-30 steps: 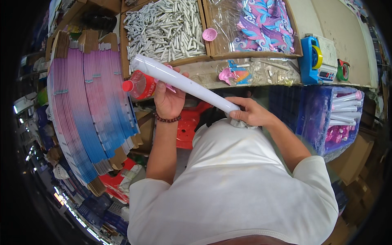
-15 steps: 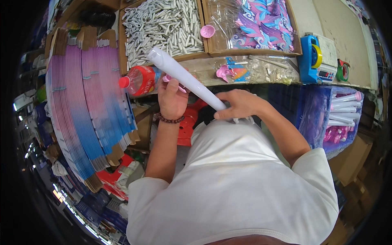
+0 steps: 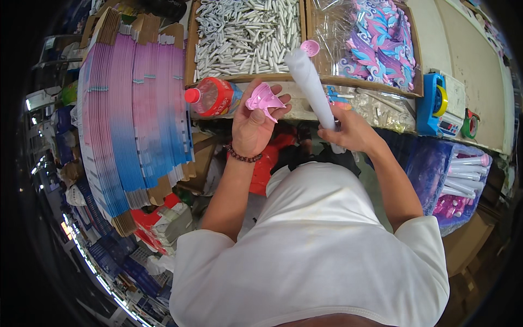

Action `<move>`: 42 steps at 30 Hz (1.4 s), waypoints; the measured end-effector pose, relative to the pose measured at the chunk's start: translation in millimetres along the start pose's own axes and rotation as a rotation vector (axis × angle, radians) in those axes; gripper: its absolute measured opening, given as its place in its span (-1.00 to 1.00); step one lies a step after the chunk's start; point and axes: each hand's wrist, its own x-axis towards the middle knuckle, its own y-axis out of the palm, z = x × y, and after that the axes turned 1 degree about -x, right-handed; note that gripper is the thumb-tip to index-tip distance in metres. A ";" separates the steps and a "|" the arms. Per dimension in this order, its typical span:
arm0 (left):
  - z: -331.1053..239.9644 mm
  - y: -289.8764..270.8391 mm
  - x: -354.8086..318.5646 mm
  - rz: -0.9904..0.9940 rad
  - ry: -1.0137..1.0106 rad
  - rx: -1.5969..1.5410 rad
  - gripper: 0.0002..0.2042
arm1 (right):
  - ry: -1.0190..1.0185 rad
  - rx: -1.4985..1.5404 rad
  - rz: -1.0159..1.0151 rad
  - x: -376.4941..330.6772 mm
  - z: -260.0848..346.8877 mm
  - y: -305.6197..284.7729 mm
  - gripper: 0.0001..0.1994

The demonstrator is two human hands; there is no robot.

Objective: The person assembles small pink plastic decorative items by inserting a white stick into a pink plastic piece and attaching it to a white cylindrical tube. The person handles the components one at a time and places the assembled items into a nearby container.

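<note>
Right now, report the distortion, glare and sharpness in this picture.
Head view: fisheye bends the cardboard box edges and blacks out the corners; glare on the clear plastic bag; left hand, pink piece and white tube look sharp.

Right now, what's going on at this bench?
A person in a white shirt holds a long white tube upright in the right hand, a small pink cap at its top. The left hand holds a pink plastic piece. Ahead sit a box of white tubes, a box of pink-and-blue cutouts and a red-capped bottle.
</note>
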 end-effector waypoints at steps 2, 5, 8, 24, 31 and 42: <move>2.8 1.7 2.2 0.035 0.016 0.014 -0.33 | 0.030 -0.161 -0.007 -2.5 -5.5 0.2 -0.59; 6.8 10.5 6.1 0.043 0.068 0.026 -0.34 | 0.011 -0.275 -0.002 -6.3 -11.1 6.0 -0.61; 5.1 17.5 7.1 0.041 0.066 0.100 -0.32 | 0.003 -0.249 -0.018 -9.1 -15.3 10.2 -0.64; 0.3 29.1 5.2 -0.045 0.103 0.320 -0.28 | 0.079 -0.195 0.194 -21.0 -2.8 -1.1 -0.67; 3.2 31.4 5.8 -0.104 0.120 0.327 -0.30 | 0.046 -0.103 0.250 -24.9 -4.4 -7.4 -0.62; 13.7 21.3 4.5 -0.105 0.095 0.334 -0.28 | 0.017 -0.337 0.181 -29.0 -9.4 1.6 -0.66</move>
